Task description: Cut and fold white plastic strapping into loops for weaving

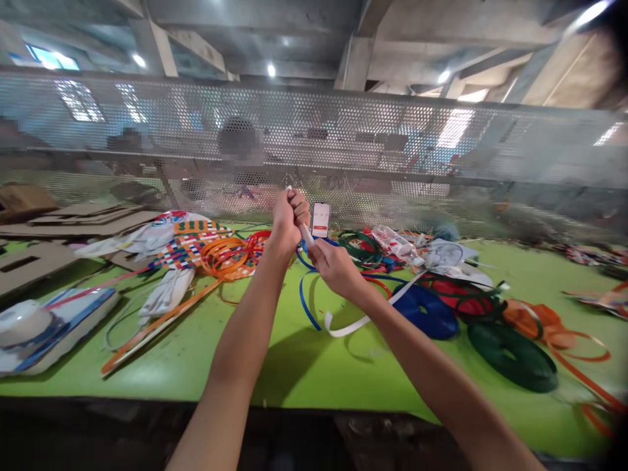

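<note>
My left hand [289, 214] is closed in a fist, held up above the far part of the green table. It grips a narrow white strip [306, 234], and a small white tip shows above the fist. Just below and to the right, my right hand [337, 265] pinches the lower end of the same white piece. Whether it is folded or rolled I cannot tell. A curled white band [349, 328] lies under my right forearm. Behind the hands a phone [320, 220] stands upright with its screen lit.
The green table [304, 373] holds blue [426, 310], dark green [513, 356] and orange strap coils [226, 256]. A woven multicoloured piece [189, 243], white gloves [167, 291] and cardboard [34, 265] are at left. A white roll [22, 322] sits front left. A perforated metal screen [314, 140] stands behind.
</note>
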The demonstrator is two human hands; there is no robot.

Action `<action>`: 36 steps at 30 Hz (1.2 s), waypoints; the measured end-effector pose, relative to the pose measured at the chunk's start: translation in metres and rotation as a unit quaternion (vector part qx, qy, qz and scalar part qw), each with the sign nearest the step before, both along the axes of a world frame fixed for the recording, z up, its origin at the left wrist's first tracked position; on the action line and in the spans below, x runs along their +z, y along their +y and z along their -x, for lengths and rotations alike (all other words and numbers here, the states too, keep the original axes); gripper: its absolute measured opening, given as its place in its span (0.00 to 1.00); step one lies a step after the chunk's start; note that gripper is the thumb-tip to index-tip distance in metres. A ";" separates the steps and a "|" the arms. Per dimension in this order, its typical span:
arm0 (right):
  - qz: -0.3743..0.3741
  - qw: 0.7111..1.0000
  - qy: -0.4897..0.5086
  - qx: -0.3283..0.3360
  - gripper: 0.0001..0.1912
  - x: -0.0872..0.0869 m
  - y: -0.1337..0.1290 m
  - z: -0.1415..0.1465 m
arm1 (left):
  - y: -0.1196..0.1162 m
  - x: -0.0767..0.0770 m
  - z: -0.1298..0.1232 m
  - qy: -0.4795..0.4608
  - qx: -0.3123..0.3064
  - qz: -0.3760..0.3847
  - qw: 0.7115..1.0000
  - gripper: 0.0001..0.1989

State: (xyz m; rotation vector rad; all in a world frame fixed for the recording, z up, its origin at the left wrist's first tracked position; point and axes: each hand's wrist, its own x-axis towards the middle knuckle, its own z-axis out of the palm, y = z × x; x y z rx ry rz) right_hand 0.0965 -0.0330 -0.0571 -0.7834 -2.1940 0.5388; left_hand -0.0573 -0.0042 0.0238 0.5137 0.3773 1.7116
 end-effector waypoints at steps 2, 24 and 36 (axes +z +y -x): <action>0.014 1.000 -0.016 -0.003 0.15 -0.010 0.006 0.001 | 0.012 -0.010 0.005 -0.011 0.010 0.029 0.999 0.19; 0.003 0.997 -0.012 -0.078 0.22 -0.058 -0.002 -0.023 | 0.065 -0.064 0.002 -0.061 0.037 0.130 0.989 0.19; -0.026 0.995 -0.034 -0.088 0.21 -0.061 -0.002 -0.030 | 0.068 -0.068 0.009 -0.048 0.048 0.140 0.988 0.19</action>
